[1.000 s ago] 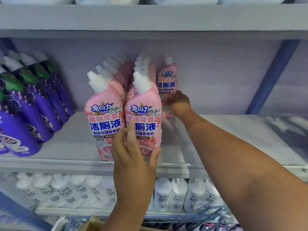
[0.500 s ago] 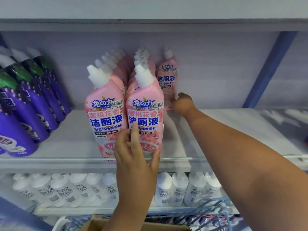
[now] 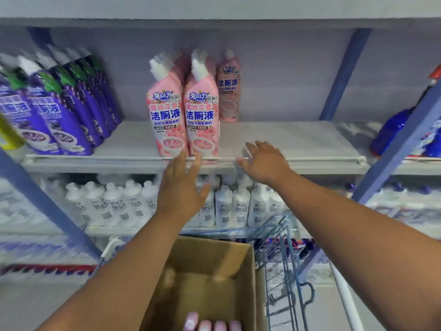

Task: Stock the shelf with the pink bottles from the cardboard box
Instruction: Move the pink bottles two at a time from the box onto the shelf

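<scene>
Pink bottles [image 3: 183, 115] stand upright in two rows running back on the middle shelf [image 3: 298, 139], front pair right at the rail, with one more pink bottle [image 3: 228, 91] alone just to their right, further back. Both hands are empty: the left hand [image 3: 182, 189] hovers just below the front pair with fingers spread wide, holding nothing, and the right hand [image 3: 265, 161] hangs open over the shelf edge beside the rows, also holding nothing. Down below, the cardboard box [image 3: 207, 283] sits in a wire cart [image 3: 286, 259], and pale pink caps [image 3: 210, 324] peek up at its near edge, so stock remains. Looks like the gap between placements. Next move, by this reading: reach down into the box, grip bottles by the body, and fill that thin third row on the right. Purple bottles [image 3: 59, 115] crowd the left side.
</scene>
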The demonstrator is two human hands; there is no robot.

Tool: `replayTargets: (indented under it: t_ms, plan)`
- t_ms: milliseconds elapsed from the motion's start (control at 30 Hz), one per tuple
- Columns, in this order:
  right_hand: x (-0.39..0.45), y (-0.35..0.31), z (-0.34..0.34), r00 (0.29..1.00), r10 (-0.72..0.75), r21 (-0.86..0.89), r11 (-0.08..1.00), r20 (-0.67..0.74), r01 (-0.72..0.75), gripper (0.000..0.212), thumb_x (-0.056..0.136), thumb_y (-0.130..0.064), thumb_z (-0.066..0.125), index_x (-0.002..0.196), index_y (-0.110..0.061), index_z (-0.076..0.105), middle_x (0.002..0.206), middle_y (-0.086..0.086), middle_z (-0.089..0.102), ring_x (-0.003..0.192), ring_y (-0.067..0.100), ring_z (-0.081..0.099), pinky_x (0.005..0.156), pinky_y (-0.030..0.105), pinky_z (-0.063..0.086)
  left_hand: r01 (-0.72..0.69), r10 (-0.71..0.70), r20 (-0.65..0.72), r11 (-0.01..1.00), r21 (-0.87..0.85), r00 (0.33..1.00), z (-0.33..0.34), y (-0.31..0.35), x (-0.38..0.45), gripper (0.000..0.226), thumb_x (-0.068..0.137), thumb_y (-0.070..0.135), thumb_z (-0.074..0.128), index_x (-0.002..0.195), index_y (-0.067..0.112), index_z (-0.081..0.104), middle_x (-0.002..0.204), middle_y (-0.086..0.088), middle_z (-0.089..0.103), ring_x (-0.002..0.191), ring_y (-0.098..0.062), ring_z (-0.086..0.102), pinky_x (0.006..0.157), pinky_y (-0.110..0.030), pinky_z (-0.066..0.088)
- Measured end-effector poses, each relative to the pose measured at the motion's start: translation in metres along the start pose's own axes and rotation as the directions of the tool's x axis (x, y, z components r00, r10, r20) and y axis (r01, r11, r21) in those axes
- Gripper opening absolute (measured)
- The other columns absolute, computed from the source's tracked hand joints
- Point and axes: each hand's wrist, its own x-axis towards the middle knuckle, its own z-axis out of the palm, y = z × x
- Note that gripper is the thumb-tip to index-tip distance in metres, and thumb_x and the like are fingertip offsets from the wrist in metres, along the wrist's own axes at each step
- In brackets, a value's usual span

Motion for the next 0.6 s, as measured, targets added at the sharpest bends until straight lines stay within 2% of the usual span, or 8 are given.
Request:
replayTargets:
  t_ms: [100, 267, 367, 500, 600]
  plan:
    - [-0.057, -0.004, 0.010, 0.998, -0.062, 0.015, 0.998, -0.007, 0.062, 0.070, 0.100, -0.058, 0.034, 0.158, -0.020, 0.021, 0.166, 0.010, 0.014, 0.153, 0.031, 0.010, 0.122, 0.050, 0.014, 0.046, -0.050, 0.085, 0.998, 0.048, 0.995, -0.011, 0.006, -0.043, 0.073, 0.094, 0.054, 0.056, 0.156, 0.027, 0.031, 0.166, -0.009, 0.017, 0.152, -0.033, 0.014, 0.122, -0.048, 0.020]
    - [-0.155, -0.013, 0.056, 0.988, -0.153, 0.059, 0.987, 0.006, 0.152, 0.075, 0.099, -0.058, 0.039, 0.159, -0.019, 0.017, 0.166, 0.011, 0.015, 0.153, 0.030, 0.011, 0.122, 0.046, 0.019, 0.108, -0.122, 0.206, 0.991, 0.080, 0.971, -0.019, 0.011, -0.123, 0.068, 0.096, 0.052, 0.053, 0.156, 0.030, 0.031, 0.167, -0.004, 0.015, 0.153, -0.028, 0.010, 0.122, -0.042, 0.016]
    - [-0.194, -0.019, 0.094, 0.977, -0.158, 0.124, 0.982, 0.143, 0.141, 0.074, 0.099, -0.058, 0.037, 0.160, -0.023, 0.012, 0.168, 0.006, 0.007, 0.154, 0.028, 0.002, 0.124, 0.047, 0.012, 0.112, -0.138, 0.264, 0.988, 0.110, 0.955, -0.012, 0.000, -0.160, 0.066, 0.094, 0.056, 0.052, 0.154, 0.032, 0.037, 0.166, -0.005, 0.018, 0.153, -0.027, 0.012, 0.122, -0.043, 0.021]
    - [-0.221, -0.030, 0.149, 0.952, -0.178, 0.063, 0.984, 0.249, 0.168, 0.076, 0.099, -0.060, 0.034, 0.160, -0.023, 0.008, 0.168, 0.005, 0.006, 0.154, 0.027, 0.002, 0.124, 0.047, 0.012, 0.113, -0.169, 0.388, 0.980, 0.162, 0.906, 0.010, -0.016, -0.193, 0.068, 0.093, 0.062, 0.049, 0.154, 0.037, 0.031, 0.167, 0.000, 0.013, 0.153, -0.027, 0.008, 0.123, -0.046, 0.019]
    - [-0.229, -0.040, 0.185, 0.920, -0.170, 0.044, 0.985, 0.352, 0.165, 0.075, 0.100, -0.057, 0.034, 0.160, -0.023, 0.005, 0.168, 0.005, 0.004, 0.155, 0.025, 0.000, 0.124, 0.045, 0.013, 0.111, -0.185, 0.479, 0.978, 0.179, 0.858, 0.035, -0.035, -0.209, 0.068, 0.094, 0.061, 0.047, 0.155, 0.039, 0.028, 0.168, 0.002, 0.007, 0.154, -0.023, 0.005, 0.123, -0.043, 0.016]
